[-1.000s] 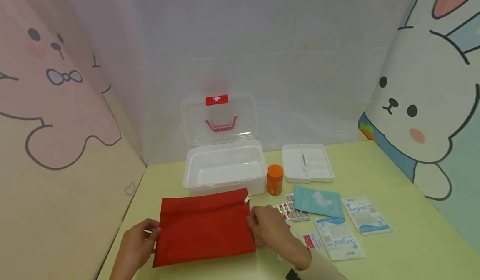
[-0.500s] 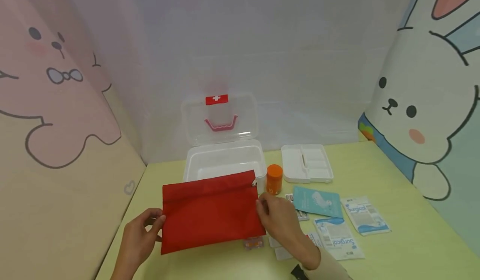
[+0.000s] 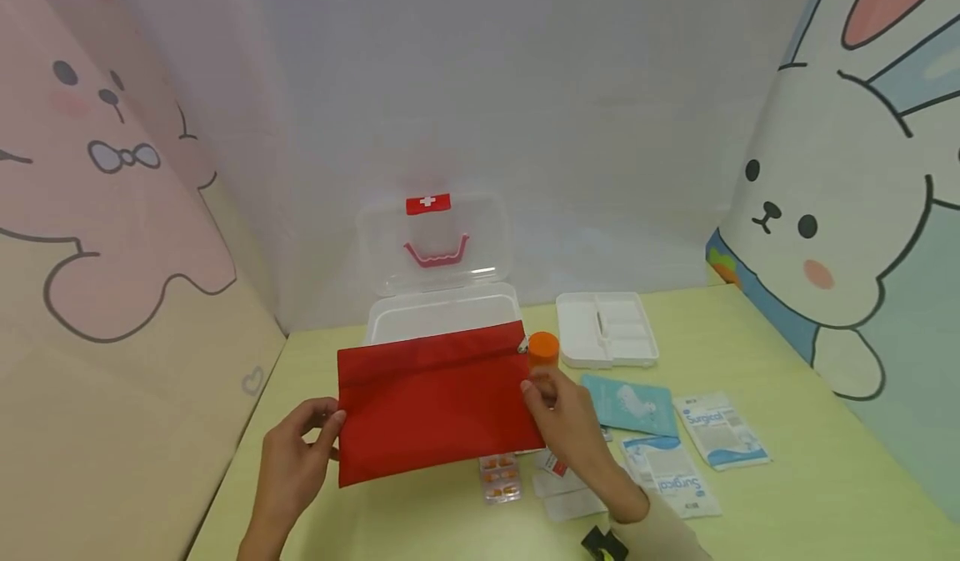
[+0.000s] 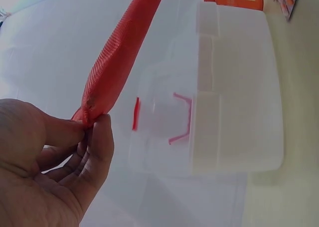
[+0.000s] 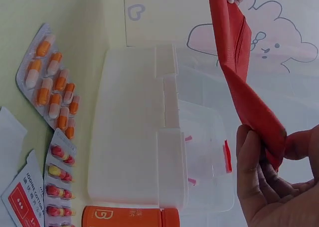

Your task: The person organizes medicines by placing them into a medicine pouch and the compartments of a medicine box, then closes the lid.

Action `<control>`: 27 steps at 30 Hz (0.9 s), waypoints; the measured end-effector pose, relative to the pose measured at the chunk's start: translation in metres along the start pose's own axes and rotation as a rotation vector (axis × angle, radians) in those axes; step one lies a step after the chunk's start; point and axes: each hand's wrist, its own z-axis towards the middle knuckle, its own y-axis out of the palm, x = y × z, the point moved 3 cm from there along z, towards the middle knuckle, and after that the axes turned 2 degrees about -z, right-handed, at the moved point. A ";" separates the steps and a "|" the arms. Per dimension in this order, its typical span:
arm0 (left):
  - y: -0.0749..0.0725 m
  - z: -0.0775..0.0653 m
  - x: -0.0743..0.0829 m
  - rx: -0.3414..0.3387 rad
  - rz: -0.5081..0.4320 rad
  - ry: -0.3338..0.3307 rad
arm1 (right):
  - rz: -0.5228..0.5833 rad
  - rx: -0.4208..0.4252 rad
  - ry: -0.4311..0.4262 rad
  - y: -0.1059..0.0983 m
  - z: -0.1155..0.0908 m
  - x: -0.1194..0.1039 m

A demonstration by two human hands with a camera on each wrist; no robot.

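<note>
A flat red zippered pouch [image 3: 435, 407] is held up between both hands, clear of the table and overlapping the front of the white box in the head view. My left hand [image 3: 300, 453] pinches its left edge between thumb and fingers. At the other end, my right hand [image 3: 566, 419] pinches the right edge below the zipper pull. Both wrist views show the pouch edge-on, bulging slightly, with the left hand [image 4: 60, 157] and the right hand [image 5: 279, 172] gripping its ends. Behind it stands the open first-aid box [image 4: 239, 87], its clear lid [image 3: 435, 244] raised.
An orange bottle [image 3: 543, 348] stands right of the box, beside a white divided tray [image 3: 606, 329]. Blister packs of capsules [image 5: 52, 82], a teal packet [image 3: 632, 405], an iodine cotton packet [image 5: 24, 197] and two surgical packets [image 3: 722, 432] lie on the right of the table.
Both hands have raised the red pouch off the table and moved it slightly right and toward the box. An orange capsule blister pack has come into sight below it.
</note>
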 end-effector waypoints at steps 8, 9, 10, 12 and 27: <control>0.012 0.002 0.007 0.038 -0.073 0.053 | 0.069 0.045 -0.017 -0.008 0.007 0.003; 0.014 0.002 0.008 0.048 -0.084 0.058 | 0.067 0.059 -0.032 -0.010 0.008 0.003; 0.016 0.002 0.009 0.057 -0.095 0.063 | 0.066 0.073 -0.046 -0.013 0.009 0.003; 0.021 0.002 0.010 0.065 -0.121 0.070 | 0.056 0.105 -0.075 -0.019 0.011 0.002; 0.046 0.004 0.020 0.099 -0.248 0.114 | 0.032 0.192 -0.150 -0.048 0.026 0.000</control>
